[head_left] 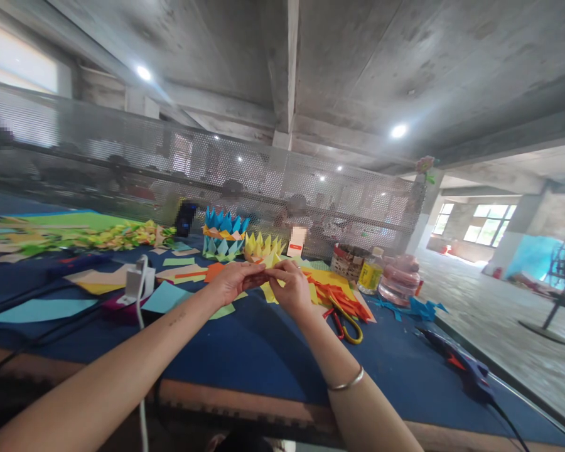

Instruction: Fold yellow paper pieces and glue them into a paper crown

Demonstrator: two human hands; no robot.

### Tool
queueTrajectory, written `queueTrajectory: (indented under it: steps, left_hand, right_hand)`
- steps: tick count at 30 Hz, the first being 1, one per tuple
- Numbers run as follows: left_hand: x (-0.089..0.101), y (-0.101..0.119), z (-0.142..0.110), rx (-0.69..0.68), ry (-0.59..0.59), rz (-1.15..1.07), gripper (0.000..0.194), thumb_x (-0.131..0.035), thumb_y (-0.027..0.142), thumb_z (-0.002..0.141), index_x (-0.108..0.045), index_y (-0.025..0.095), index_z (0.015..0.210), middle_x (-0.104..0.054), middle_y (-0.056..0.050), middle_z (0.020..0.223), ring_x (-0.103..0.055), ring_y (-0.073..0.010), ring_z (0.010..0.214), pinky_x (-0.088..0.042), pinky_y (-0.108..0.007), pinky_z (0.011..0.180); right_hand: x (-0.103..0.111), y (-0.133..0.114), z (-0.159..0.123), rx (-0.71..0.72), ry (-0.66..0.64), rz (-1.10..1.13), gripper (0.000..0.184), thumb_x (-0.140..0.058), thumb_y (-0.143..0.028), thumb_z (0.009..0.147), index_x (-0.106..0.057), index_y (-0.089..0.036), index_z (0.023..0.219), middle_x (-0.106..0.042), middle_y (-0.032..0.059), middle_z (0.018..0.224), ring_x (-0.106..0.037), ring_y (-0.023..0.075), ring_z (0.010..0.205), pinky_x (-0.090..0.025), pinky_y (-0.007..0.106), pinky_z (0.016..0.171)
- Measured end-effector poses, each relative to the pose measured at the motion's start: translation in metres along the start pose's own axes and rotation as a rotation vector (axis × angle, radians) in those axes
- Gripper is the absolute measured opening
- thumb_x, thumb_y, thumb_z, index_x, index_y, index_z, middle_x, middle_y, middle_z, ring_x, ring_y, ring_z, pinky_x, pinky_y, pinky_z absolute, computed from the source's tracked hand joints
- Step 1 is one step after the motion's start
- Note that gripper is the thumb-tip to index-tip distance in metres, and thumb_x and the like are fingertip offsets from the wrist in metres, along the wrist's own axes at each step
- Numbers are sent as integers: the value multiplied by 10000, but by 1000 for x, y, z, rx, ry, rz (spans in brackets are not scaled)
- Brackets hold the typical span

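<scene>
Nearest the camera: the left forearm [122,355], bare, crossing the table edge; right forearm opposite, 1 silver bangle [347,381] at the wrist.

Fingers: left hand [239,280] reached forward, fingers nearly straight and close together. Right hand [292,290] met it, thumb and index curled inward with little gap. The 2 sets of fingertips touched or nearly did. Whether either gripped something small, could not tell. A pale yellow paper piece [269,293] showed just below; held or lying flat, unclear.

Handling, my judgement: thin paper wanted a light pinch, edges lined up before pressing, 1 hand steadying while the other worked, wrists low so the creases ran true.

Just beyond the fingertips: yellow spiked paper ring [265,246]. Left of it, a paper ring stack [223,233], blue points over orange and green.

Right of the hands: orange paper strips [346,296] heaped on sheets; yellow-handled scissors [356,333] in front of them.

Containers, farther right: patterned basket [350,258], contents hidden; capped bottle [370,274] with yellow label, clear-looking, fill level not readable; pinkish see-through jar [399,280] beside it, contents not certain.

Outermost right: glue gun [466,367] lying on the blue table [263,364], cord trailing off the near edge.
</scene>
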State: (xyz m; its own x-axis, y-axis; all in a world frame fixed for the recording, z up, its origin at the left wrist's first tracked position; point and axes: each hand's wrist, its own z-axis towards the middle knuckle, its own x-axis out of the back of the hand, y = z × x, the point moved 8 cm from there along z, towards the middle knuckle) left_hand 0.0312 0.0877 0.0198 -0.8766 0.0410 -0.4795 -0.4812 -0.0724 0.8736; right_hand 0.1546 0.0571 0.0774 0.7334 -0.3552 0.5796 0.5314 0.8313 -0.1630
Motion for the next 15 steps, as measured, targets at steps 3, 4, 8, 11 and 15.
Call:
queueTrajectory:
  steps: [3,4,8,11,15]
  left_hand:
    - [5,1,3,-38,27,23,50,-667,62,718,-692,95,690,-722,-72,671,-671,-135,613,-548,-236,705]
    - [7,3,4,-55,39,34,41,-678,67,712,-689,99,689,-722,-71,677,-673,-139,620,-549,-243,717]
    - [14,13,4,-127,114,85,60,-725,107,683,-667,112,671,-714,-67,679,-676,-146,630,-552,-263,748]
    - [14,19,1,-175,142,124,79,-741,146,668,-667,118,672,-708,-59,669,-671,-142,614,-553,-269,734]
    - [10,24,-4,-254,160,207,99,-750,194,645,-668,138,641,-694,-28,629,-659,-136,587,-548,-265,706]
  right_hand:
    - [0,-4,-1,18,-13,-6,317,-522,-120,795,-735,-298,949,-622,48,892,-538,186,883,-461,293,774]
    - [1,-5,-2,20,-8,4,326,-512,-114,792,-735,-296,944,-619,49,903,-536,186,882,-463,297,777]
    - [8,-3,-1,-45,107,119,312,-468,-79,757,-724,-236,843,-599,54,900,-543,177,882,-459,307,809]
    - [11,19,-4,-288,259,257,182,-516,-182,762,-645,-190,891,-591,59,917,-556,171,842,-475,293,743]
    - [-16,47,-15,-706,182,582,404,-626,-460,707,-566,-156,966,-606,56,829,-564,147,683,-452,238,555]
